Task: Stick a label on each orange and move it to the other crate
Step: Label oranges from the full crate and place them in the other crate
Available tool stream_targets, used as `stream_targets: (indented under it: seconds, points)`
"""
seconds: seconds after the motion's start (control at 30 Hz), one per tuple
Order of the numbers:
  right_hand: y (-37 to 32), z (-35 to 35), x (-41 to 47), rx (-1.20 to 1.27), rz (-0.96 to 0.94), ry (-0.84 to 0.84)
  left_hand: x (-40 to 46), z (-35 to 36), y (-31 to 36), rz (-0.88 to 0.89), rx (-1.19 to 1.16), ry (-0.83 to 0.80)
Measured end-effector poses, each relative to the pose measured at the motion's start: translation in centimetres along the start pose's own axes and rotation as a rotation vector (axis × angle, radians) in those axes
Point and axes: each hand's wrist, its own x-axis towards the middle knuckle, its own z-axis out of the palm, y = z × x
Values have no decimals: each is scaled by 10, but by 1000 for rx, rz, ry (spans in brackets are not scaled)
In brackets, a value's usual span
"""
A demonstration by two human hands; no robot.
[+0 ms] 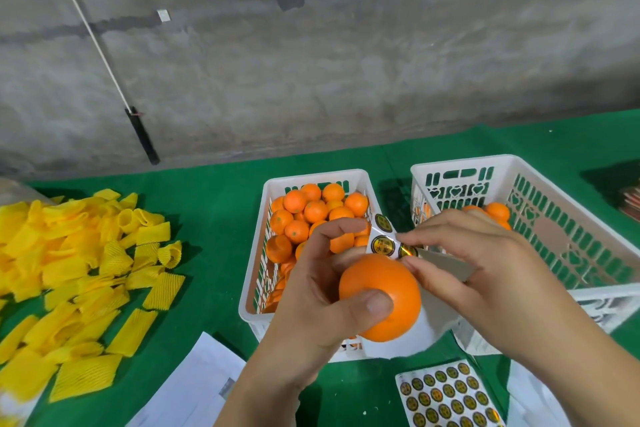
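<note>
From the head camera, a green table (221,204) fills the lower half, with a grey wall behind it at 12 o'clock.

The left hand (322,291) sits near the middle, a little toward 5 o'clock. Its thumb and fingers are curled round one orange (384,295), so the orange is held up in the air over the near end of the full crate (252,253). The same hand's fingers also reach up to a small strip of labels (384,243) just above the orange.

The right hand (485,270) is at 4 o'clock. Its thumb and first finger are pinched together at the edge of the strip, at a round gold and black label (408,251). It may be peeling that label, but the fingers hide the edge, so I cannot be sure.

The full crate is white and holds many oranges (311,215). The other crate (568,218) stands at 3 o'clock, just beside the first one. It is white too and has only a few oranges (497,211) at its far end.

At 9 o'clock lies a big pile of yellow foam nets (76,274). At 6 o'clock lie white papers (194,388), and at 5 o'clock a sheet of round labels (446,395) lies flat on the table.
</note>
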Motion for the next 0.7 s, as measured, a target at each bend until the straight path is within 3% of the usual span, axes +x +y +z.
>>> stream_targets:
  seconds: [0.7]
  points:
    - [-6,-1,-10,3,136,-67,-12,9,2,16,118,-17]
